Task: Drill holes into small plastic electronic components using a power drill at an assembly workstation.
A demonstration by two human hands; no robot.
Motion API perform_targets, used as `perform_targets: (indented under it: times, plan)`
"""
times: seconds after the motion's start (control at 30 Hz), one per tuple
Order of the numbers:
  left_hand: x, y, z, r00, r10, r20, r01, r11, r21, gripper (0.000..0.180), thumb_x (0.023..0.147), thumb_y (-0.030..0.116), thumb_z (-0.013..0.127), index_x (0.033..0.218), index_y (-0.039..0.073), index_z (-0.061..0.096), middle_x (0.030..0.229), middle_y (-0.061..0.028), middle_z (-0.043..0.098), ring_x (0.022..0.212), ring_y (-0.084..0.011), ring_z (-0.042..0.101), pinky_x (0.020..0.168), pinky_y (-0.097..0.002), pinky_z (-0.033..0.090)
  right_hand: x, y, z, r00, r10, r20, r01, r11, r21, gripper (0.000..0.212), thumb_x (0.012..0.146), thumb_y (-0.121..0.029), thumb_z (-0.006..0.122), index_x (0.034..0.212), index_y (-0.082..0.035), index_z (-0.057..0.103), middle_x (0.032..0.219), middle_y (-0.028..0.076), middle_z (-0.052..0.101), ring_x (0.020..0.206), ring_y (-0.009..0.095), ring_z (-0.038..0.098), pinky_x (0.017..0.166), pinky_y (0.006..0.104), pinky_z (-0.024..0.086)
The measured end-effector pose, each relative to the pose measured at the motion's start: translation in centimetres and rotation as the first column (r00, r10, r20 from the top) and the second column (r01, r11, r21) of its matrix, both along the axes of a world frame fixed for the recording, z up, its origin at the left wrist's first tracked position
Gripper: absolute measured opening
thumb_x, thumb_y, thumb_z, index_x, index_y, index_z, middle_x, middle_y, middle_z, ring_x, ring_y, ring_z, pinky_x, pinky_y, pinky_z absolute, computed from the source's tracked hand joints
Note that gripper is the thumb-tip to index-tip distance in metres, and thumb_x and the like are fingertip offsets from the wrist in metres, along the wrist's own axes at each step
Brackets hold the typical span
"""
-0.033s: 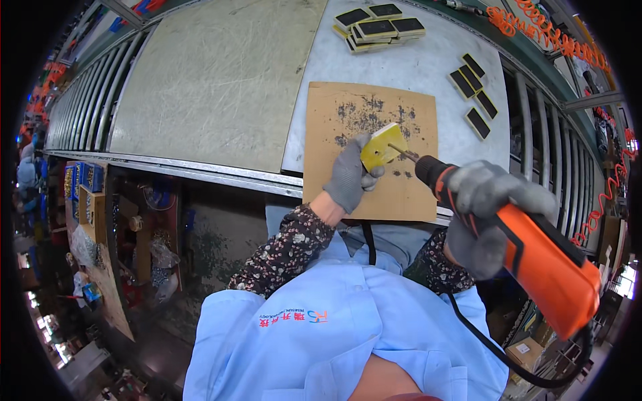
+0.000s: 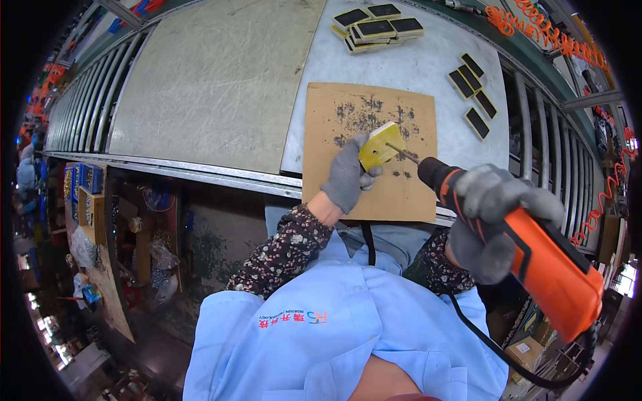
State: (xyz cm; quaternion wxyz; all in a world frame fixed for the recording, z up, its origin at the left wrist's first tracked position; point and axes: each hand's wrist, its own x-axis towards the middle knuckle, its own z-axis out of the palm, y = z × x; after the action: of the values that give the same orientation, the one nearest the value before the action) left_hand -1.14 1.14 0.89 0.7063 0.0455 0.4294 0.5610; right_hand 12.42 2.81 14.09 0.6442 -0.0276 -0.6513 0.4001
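Note:
Gripped by its left edge, a small yellow block (image 2: 378, 151) with a pale side is in my gloved left hand (image 2: 347, 175), tilted above a sheet of cardboard (image 2: 328, 127). My gloved right hand (image 2: 498, 217) is wrapped round an orange and black corded power drill (image 2: 548, 274). The drill's thin bit (image 2: 404, 152) points left, and its tip meets the yellow face of the block near a hole. Dark crumbs (image 2: 371, 107) are scattered over the cardboard. How far the tip goes in cannot be made out.
Black-topped yellow blocks are stacked (image 2: 374, 29) at the far side of the white board, with several more blocks (image 2: 477, 123) at its right. A worn greenish board (image 2: 207, 87) lies to the left. Metal rollers (image 2: 545, 147) flank the boards. The drill's black cable (image 2: 495, 351) loops below my right arm.
The drill and my right hand have shifted very slightly right. My left hand and the block have moved a touch left; both hands keep their hold.

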Motion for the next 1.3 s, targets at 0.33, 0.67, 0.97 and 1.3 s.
perform_targets:
  times: [0.33, 0.67, 0.97, 1.3]
  plan:
    - [-1.8, 0.0, -0.4, 0.238, 0.287, -0.928, 0.302, 0.886, 0.351, 0.052, 0.064, 0.006, 0.069, 0.111, 0.001, 0.049, 0.090, -0.0147, 0.052, 0.085, -0.0287, 0.055, 0.076, -0.0340, 0.046, 4.3, 0.8, 0.9, 0.982, -0.094, -0.166, 0.081, 0.993, -0.083, 0.049, 0.078, -0.032, 0.061, 0.115, -0.005, 0.044, 0.063, -0.002, 0.043, 0.051, 0.010, 0.044, 0.050, 0.0252, 0.037]
    - [-1.8, 0.0, -0.4, 0.217, 0.320, -0.922, 0.327, 0.867, 0.377, 0.057, 0.060, 0.000, 0.069, 0.113, 0.003, 0.048, 0.093, -0.0125, 0.049, 0.089, -0.0260, 0.052, 0.079, -0.0313, 0.045, 3.7, 2.0, -0.3, 0.997, 0.055, -0.049, -0.058, 0.997, -0.049, 0.047, 0.080, -0.025, 0.058, 0.118, -0.004, 0.039, 0.069, 0.003, 0.045, 0.054, 0.014, 0.046, 0.053, 0.0321, 0.042]
    - [-1.5, 0.0, -0.7, 0.205, 0.344, -0.916, 0.342, 0.852, 0.396, 0.056, 0.059, -0.001, 0.069, 0.112, 0.004, 0.050, 0.091, -0.0132, 0.049, 0.085, -0.0267, 0.054, 0.075, -0.0316, 0.046, 0.6, 1.3, -0.2, 0.999, -0.001, -0.036, -0.002, 0.997, -0.078, 0.035, 0.079, -0.025, 0.059, 0.105, -0.006, 0.045, 0.060, -0.001, 0.040, 0.050, 0.010, 0.042, 0.052, 0.0294, 0.038]
    - [-1.2, 0.4, -0.8, -0.057, 0.298, -0.953, 0.449, 0.860, 0.242, 0.058, 0.058, -0.004, 0.067, 0.112, 0.007, 0.050, 0.091, -0.0131, 0.050, 0.080, -0.0287, 0.055, 0.069, -0.0337, 0.047, -3.7, 0.4, 0.1, 1.000, -0.003, 0.008, 0.004, 0.997, -0.081, 0.040, 0.075, -0.017, 0.060, 0.107, -0.003, 0.040, 0.069, 0.004, 0.046, 0.051, 0.013, 0.044, 0.050, 0.0332, 0.041]
